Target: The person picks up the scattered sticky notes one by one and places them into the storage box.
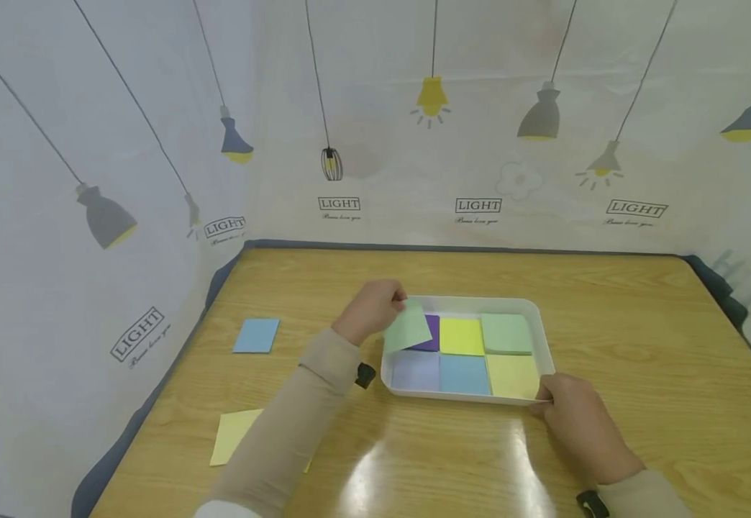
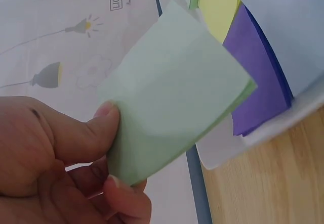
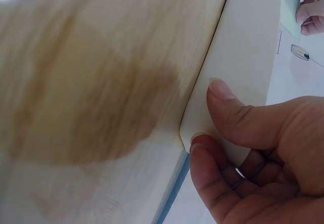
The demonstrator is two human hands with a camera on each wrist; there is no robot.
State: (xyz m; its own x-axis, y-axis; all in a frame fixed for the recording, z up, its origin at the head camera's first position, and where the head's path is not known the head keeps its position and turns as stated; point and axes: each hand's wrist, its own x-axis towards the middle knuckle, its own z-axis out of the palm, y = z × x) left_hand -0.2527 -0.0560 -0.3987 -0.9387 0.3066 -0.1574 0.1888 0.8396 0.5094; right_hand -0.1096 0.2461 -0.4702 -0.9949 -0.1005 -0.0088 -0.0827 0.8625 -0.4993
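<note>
My left hand pinches a pale green sticky note pad by one edge, thumb on its face. It is tilted over the back left of a white tray, partly covering a purple pad. Also in the tray's back row lie a bright yellow pad and another pale green pad. The front row has a lavender pad, a blue pad and a pale yellow pad. At the near right corner my right hand grips the tray, thumb against its outer wall.
On the wooden table, left of the tray, lies a blue square pad. Nearer to me is a pale yellow pad, partly hidden under my left sleeve. A lamp-printed sheet stands around the table's far and side edges.
</note>
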